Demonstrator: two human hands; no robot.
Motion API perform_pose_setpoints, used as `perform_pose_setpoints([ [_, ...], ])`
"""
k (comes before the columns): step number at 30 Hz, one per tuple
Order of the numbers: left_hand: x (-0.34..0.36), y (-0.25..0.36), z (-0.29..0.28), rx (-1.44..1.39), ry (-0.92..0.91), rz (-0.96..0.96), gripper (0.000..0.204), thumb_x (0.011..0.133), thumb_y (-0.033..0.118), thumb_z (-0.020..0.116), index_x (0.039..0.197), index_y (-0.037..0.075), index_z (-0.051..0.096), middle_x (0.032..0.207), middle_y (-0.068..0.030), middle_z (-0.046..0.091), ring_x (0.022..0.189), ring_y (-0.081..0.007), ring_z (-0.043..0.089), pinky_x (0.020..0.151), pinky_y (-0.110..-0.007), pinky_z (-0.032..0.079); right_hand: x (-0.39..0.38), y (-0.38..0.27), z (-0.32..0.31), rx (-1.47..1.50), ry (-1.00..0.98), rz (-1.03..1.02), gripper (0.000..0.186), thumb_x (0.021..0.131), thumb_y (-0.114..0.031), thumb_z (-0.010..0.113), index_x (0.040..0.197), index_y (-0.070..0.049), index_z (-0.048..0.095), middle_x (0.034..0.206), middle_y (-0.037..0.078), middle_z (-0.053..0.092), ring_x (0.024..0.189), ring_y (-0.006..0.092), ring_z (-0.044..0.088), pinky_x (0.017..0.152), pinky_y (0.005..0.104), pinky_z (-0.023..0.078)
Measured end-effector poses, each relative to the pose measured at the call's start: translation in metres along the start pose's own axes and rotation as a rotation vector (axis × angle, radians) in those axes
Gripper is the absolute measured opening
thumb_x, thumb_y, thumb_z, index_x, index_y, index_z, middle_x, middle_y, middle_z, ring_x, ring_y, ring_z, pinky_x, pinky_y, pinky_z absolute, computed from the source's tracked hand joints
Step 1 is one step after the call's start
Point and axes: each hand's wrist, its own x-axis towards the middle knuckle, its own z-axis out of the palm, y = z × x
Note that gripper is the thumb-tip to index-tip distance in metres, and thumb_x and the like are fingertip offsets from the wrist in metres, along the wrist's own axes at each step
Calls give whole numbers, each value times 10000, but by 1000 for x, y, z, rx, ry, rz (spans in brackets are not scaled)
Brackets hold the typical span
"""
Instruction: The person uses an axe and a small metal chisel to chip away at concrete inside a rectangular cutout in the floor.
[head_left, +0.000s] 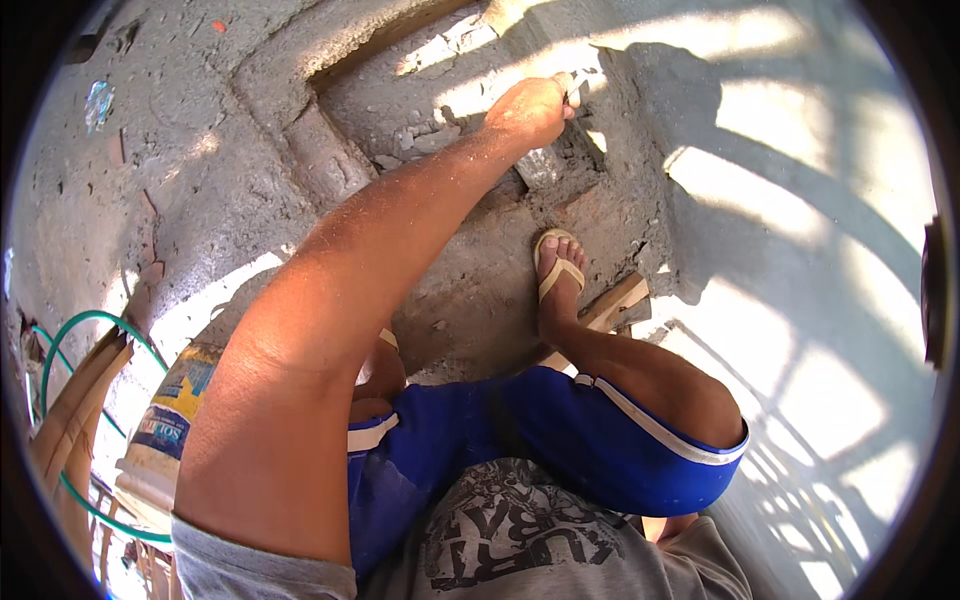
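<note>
My left hand [535,110] reaches far forward, with the arm stretched across the view from the lower left. Its fingers are closed, and a pale, thin piece [580,85] shows at the fingertips; I cannot make out what it is. Beneath the hand is a recess in rough grey mortar [370,100], with broken lumps [425,138] lying in it. A greyish block-like piece [541,168] sits just below the wrist, close to the recess's near edge. My right hand is out of view; only a bit of skin shows beneath the right knee.
My sandaled foot [560,262] stands near the recess beside a wooden plank [615,300]. At the left are a stained bucket [170,420], a green hose [95,316] and wooden boards [80,405]. A smooth grey wall [780,250] rises at the right, patterned with sunlight.
</note>
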Motion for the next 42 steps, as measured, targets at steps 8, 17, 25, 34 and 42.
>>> perform_pose_setpoints([
  [8,9,-30,52,140,194,171,170,989,162,601,1140,85,613,1022,-107,752,896,-304,712,737,-456,520,-30,11,18,-13,181,152,400,900,-224,708,1225,-9,616,955,170,654,879,275,632,787,414,498],
  [17,-5,-19,49,86,159,127,135,1006,185,594,1097,86,605,973,-79,750,864,-247,713,739,-404,534,122,-31,20,0,385,-273,433,927,-262,654,1309,-61,611,1100,212,683,989,359,660,865,440,508],
  [25,-33,-62,30,-12,-15,13,134,1031,76,524,1151,30,565,1092,-73,733,966,-134,688,825,-303,537,140,-22,17,-112,412,-375,432,969,-292,638,1348,-106,544,1204,194,640,1080,415,634,893,460,505],
  [34,-79,-49,70,-32,-156,-73,164,1005,120,622,1130,14,626,1028,-55,733,940,-111,683,830,-275,525,75,83,106,213,323,-348,447,865,-179,777,1247,-56,581,1136,200,624,1076,404,615,914,474,498],
  [42,-108,-53,85,59,-165,-102,170,998,131,637,1109,3,654,1016,-57,744,996,-84,669,857,-258,516,17,89,149,28,211,-149,500,825,-247,808,1233,-42,604,1157,193,600,1054,416,609,894,487,503],
])
